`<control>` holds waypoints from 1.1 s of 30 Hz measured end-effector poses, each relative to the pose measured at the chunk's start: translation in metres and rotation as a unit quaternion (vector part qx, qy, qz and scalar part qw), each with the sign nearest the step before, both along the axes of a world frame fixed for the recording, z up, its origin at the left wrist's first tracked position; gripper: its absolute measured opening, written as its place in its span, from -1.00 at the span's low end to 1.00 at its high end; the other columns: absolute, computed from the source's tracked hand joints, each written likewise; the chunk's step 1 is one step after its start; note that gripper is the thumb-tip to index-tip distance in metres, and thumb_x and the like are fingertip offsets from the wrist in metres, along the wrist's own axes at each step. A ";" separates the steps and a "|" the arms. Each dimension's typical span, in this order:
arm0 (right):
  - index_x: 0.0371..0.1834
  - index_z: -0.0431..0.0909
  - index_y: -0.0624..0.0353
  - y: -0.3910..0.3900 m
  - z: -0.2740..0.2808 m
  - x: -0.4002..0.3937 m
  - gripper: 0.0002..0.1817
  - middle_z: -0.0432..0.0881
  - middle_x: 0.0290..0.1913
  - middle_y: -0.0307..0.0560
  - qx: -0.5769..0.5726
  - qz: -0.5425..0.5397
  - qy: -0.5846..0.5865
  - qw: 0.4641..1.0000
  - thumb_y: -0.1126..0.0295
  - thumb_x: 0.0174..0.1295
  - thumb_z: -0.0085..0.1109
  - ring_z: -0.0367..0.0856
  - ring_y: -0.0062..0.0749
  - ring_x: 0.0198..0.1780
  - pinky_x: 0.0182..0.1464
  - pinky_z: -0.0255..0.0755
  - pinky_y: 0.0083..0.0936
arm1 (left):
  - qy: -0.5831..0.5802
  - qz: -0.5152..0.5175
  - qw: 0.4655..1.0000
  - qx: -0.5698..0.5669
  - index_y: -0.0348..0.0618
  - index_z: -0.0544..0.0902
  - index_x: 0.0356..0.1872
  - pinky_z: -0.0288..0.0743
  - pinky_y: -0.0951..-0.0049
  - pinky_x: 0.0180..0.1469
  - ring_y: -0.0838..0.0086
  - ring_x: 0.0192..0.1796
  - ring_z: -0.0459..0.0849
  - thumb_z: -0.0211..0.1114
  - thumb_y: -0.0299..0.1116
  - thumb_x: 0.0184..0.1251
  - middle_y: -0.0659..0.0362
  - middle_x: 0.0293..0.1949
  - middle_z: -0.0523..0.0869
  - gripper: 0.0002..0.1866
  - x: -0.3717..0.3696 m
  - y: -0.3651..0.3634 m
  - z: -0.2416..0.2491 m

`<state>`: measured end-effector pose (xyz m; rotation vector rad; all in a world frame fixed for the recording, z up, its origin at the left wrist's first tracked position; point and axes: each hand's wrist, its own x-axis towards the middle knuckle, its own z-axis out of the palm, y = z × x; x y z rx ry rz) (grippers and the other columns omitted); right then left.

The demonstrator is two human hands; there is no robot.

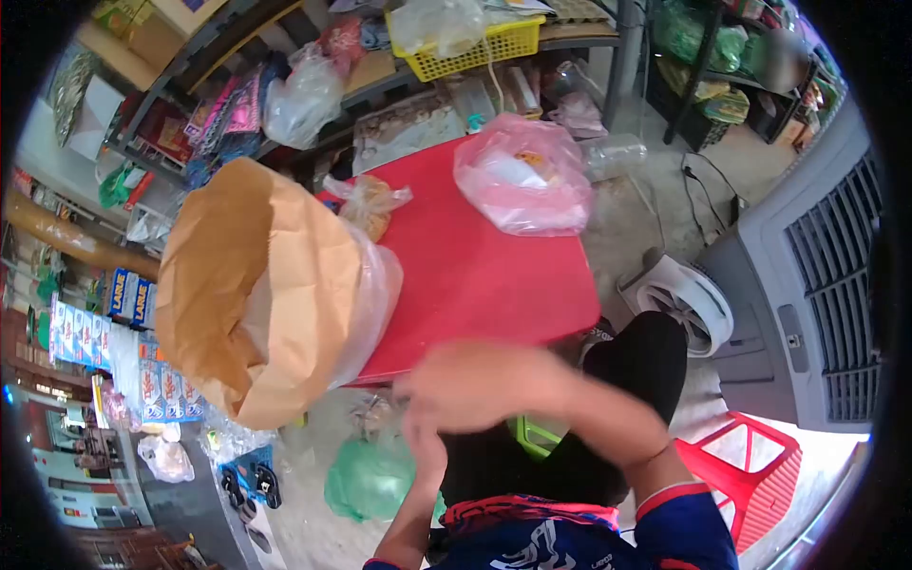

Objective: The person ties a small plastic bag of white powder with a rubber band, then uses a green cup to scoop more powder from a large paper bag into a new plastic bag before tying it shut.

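Observation:
My right hand (467, 385) reaches across my lap at the table's near edge, smeared by motion. Its fingers meet my left hand (425, 445), which is partly covered by it; what either hand holds, if anything, I cannot tell. Left of them a large brown paper sack (309, 294) stands with its mouth wide, a clear plastic layer round its outer side. It overlaps the left part of a red table (484, 294). Behind the sack sits a small knotted clear bag (370, 204) with tan contents. A pink plastic bag (522, 180) holding something white lies at the far right of the tabletop.
A green plastic bag (370, 480) is on the floor by my left arm. Right of me are a red plastic stool (750, 475) and a big grey louvred unit (817, 275). Shelves with a yellow basket (465, 57) stand behind the table. Stacked cartons (166, 385) are at left.

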<state>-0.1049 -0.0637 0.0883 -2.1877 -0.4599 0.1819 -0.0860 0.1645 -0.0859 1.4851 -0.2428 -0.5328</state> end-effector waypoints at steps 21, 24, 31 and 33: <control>-0.48 0.73 0.22 -0.270 -0.122 0.059 -0.64 0.75 -0.39 0.18 -0.122 -0.516 -0.090 0.843 0.13 0.00 0.57 0.77 0.08 -0.29 -0.14 0.60 -0.05 | -0.540 -0.024 0.808 0.233 -0.30 0.68 0.14 0.28 -0.10 0.51 -0.04 0.41 0.52 0.33 -0.37 0.29 -0.04 0.23 0.68 -0.59 0.016 -0.180 0.017; -0.50 0.71 0.24 -0.277 -0.123 0.059 -0.67 0.72 -0.43 0.21 -0.071 -0.504 -0.086 0.857 0.17 0.02 0.54 0.75 0.10 -0.34 -0.18 0.59 -0.05 | -0.558 -0.014 0.796 0.236 -0.26 0.71 0.11 0.33 -0.08 0.47 0.01 0.38 0.56 0.37 -0.36 0.22 0.02 0.17 0.72 -0.58 0.017 -0.179 0.013; -0.39 0.76 0.26 -0.271 -0.112 0.053 -0.74 0.73 -0.38 0.25 -0.074 -0.492 -0.079 0.864 0.24 0.18 0.41 0.74 0.17 -0.31 -0.15 0.58 0.00 | -0.544 -0.028 0.812 0.211 -0.28 0.69 0.13 0.32 -0.09 0.47 -0.01 0.38 0.56 0.35 -0.35 0.23 0.01 0.17 0.72 -0.57 0.019 -0.176 0.016; -0.36 0.77 0.25 -0.272 -0.116 0.053 -0.73 0.73 -0.37 0.24 -0.094 -0.495 -0.067 0.861 0.22 0.18 0.43 0.74 0.16 -0.29 -0.14 0.58 0.00 | -0.543 -0.031 0.814 0.203 -0.29 0.68 0.14 0.32 -0.09 0.48 -0.02 0.38 0.55 0.35 -0.35 0.25 0.01 0.17 0.72 -0.56 0.019 -0.173 0.015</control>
